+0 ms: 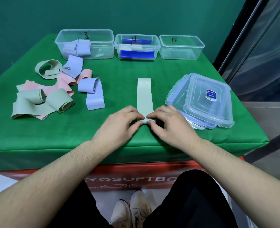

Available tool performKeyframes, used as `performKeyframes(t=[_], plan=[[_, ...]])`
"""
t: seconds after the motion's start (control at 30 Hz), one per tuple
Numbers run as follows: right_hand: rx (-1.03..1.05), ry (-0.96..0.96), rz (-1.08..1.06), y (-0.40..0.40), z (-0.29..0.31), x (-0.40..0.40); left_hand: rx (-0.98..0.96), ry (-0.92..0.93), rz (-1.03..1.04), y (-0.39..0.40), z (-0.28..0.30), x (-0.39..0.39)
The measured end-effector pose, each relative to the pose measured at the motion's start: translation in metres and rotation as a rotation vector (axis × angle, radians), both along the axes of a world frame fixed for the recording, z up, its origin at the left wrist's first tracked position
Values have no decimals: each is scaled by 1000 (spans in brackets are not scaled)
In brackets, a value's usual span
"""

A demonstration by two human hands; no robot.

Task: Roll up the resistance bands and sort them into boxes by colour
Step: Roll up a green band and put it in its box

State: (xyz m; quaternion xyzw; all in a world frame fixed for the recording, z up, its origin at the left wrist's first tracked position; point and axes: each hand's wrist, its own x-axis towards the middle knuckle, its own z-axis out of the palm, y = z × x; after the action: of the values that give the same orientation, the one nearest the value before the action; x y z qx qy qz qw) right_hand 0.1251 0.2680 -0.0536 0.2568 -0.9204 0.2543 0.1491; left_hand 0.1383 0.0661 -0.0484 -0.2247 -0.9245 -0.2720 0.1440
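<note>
A pale green resistance band (144, 94) marked 30 LB lies flat and straight on the green table, its near end curled into a small roll. My left hand (119, 124) and my right hand (168, 124) pinch that rolled end from either side. At the back stand three clear boxes: the left box (106, 32) holds several rolled lilac bands, the middle box (157, 41) holds pale rolls with blue strips, and the right box (200, 44) is bare inside.
A loose heap of green, pink and lilac bands (57, 89) lies at the left. Stacked clear lids (206, 99) sit at the right near the table's edge. The table's front edge runs just below my wrists.
</note>
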Motion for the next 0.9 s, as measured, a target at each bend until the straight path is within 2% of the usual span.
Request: performKeyframes(t=[0.13, 0.37, 0.47, 0.9], plan=[[-1, 67, 23, 1, 0, -2, 10, -6, -9, -2, 0, -5], [-2, 67, 18, 0, 0, -6, 25, 30, 12, -2, 0, -5], [2, 52, 15, -1, 0, -8, -31, 62, 25, -1, -1, -2], [43, 65, 5, 0, -2, -13, -108, -14, 35, 1, 1, -12]])
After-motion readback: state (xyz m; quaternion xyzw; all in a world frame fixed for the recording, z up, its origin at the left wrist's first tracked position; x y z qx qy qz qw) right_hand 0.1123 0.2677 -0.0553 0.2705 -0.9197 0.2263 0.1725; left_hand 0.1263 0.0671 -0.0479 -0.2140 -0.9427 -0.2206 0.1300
